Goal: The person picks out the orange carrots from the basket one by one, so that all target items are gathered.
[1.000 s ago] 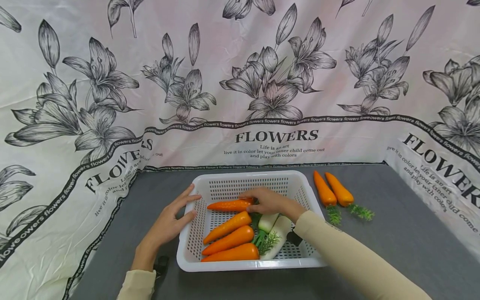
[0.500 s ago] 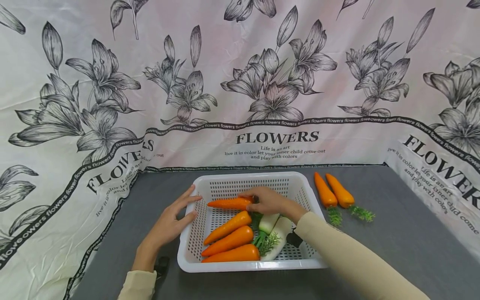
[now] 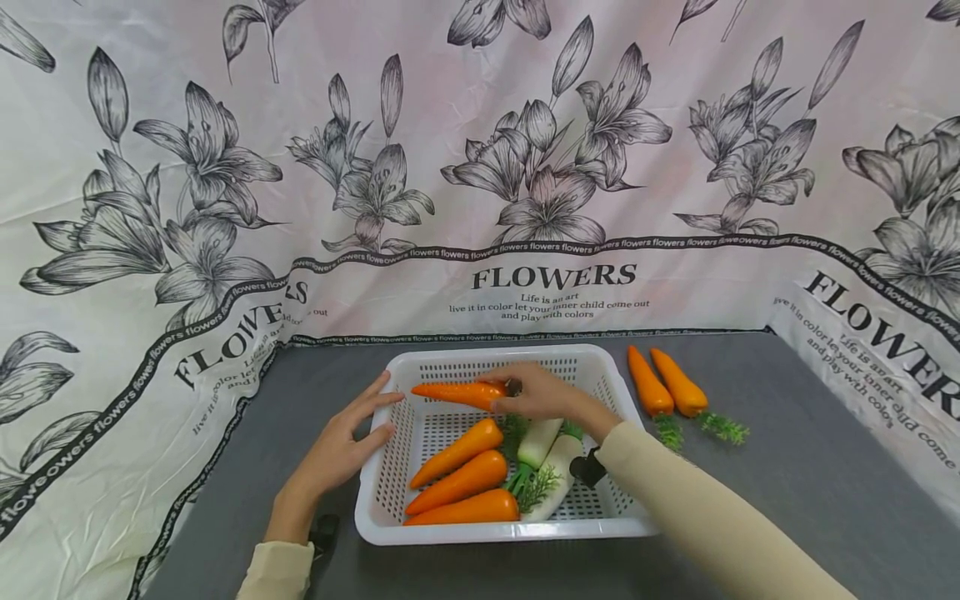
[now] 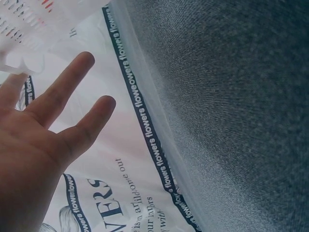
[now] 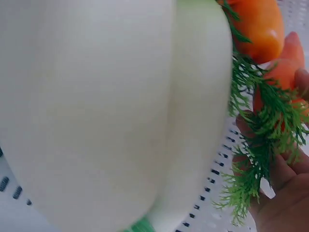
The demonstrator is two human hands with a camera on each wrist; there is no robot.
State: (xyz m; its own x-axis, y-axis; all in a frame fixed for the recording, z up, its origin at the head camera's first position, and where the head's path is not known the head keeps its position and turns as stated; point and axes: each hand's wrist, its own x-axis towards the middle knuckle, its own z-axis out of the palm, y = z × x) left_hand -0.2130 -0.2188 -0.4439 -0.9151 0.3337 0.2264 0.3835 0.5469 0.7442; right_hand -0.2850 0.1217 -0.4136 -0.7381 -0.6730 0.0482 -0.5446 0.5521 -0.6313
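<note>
A white perforated plastic basket [image 3: 506,530] stands in front of me on the grey table. My left hand [image 3: 333,450] touches its left rim with fingers spread and mostly straight. Inside the back of the basket, my right hand [image 3: 540,394] grips an orange carrot [image 3: 453,392] by its thick end, its tip pointing left. In the right wrist view, green leaves [image 5: 270,125] hang by my fingers. Several more carrots [image 3: 459,482] lie at the left of the basket, tips leftward. Beside them lie white radishes [image 3: 561,471], partly hidden under my right wrist.
To the right of the basket, two carrots with green tops [image 3: 670,383] lie on the grey table [image 3: 757,500]. A floral printed cloth [image 3: 555,283] hangs behind the table and along both sides. A black wrist camera [image 3: 587,469] sits under my right wrist, close over the radishes.
My right hand has shifted slightly back and up with the carrot, widening the gap to the other carrots. My left hand has stayed at the rim.
</note>
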